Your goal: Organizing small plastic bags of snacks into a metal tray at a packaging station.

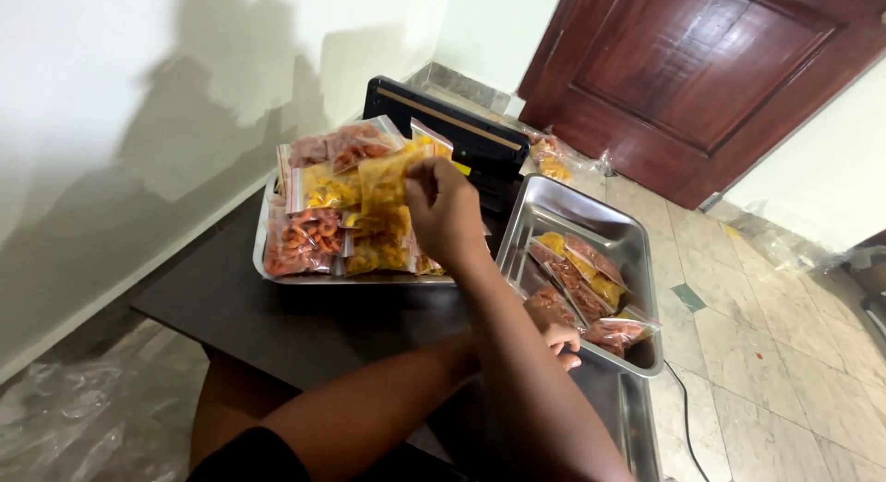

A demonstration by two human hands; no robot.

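Clearly, from my remote seat, the arms were crossed. The right hand reached far and left over the left tray, its fingertips pinched shut on the top edge of a yellow snack bag. That bag hung upright just above the heap of filled bags, orange and yellow ones stacked in the tray. I judged the edge grip kept the contents hanging low and the bag clear of its neighbours.

The left hand passed under the right forearm to the right tray and lay at its near end, against a reddish bag. Most of that hand was hidden by the forearm; only curled fingertips showed, and I could not tell whether they held anything.

Both trays sat side by side on a dark table. A black sealing machine stood at the far edge between them, within reach of either hand. More packets lay on the floor at the far right by the wooden door.
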